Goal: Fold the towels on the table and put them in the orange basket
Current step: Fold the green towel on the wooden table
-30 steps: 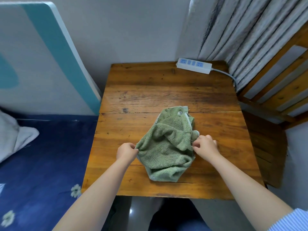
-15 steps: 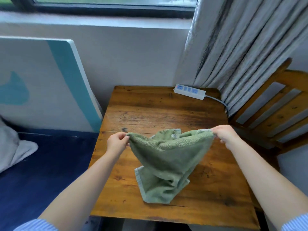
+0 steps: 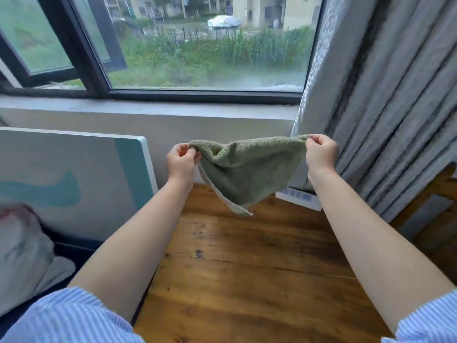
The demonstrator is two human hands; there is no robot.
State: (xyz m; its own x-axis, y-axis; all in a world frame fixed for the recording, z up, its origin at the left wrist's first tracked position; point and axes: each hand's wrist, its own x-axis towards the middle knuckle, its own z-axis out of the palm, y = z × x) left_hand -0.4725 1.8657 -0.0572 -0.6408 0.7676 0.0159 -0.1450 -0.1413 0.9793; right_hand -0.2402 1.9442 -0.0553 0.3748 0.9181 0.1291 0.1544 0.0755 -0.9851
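Note:
A green towel [image 3: 247,174] hangs in the air well above the wooden table [image 3: 247,280], stretched between both hands. My left hand [image 3: 181,162] pinches its left top corner and my right hand [image 3: 320,154] pinches its right top corner. The towel sags in a crumpled triangle, its pale hem pointing down toward the table's far end. No orange basket is in view.
A white power strip [image 3: 300,198] lies at the table's far right, partly behind the towel. Grey curtains [image 3: 385,107] and a wooden chair [image 3: 435,194] stand to the right. A white and teal board [image 3: 74,174] leans at the left, above a bed with a pillow [image 3: 22,256].
Both hands have lifted the towel off the table, raised it high and spread it apart. The view has tilted up, and the window shows.

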